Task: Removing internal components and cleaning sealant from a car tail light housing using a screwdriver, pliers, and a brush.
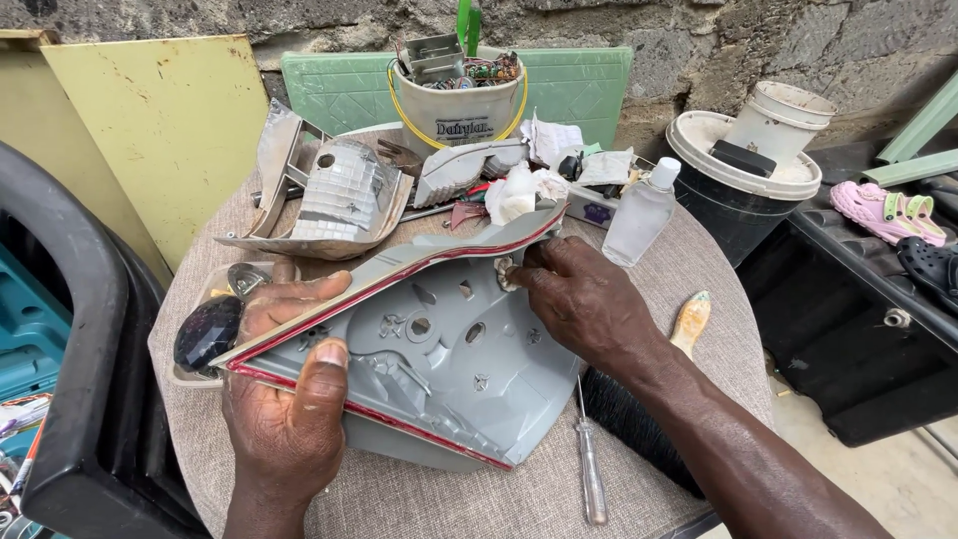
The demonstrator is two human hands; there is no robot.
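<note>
Head view: 1 grey tail-light housing (439,369), red-edged, at table (689,250) centre. Your left hand (284,399) clamps its near-left edge; your right hand (579,299) pinches a pale wad (504,271) against it. Step, judged: cleaning; next calls for steady rubbing.

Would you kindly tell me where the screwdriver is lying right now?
In the head view, the screwdriver lies on the round table, lower centre-right, just below the grey tail-light housing and beside the right forearm.
</note>
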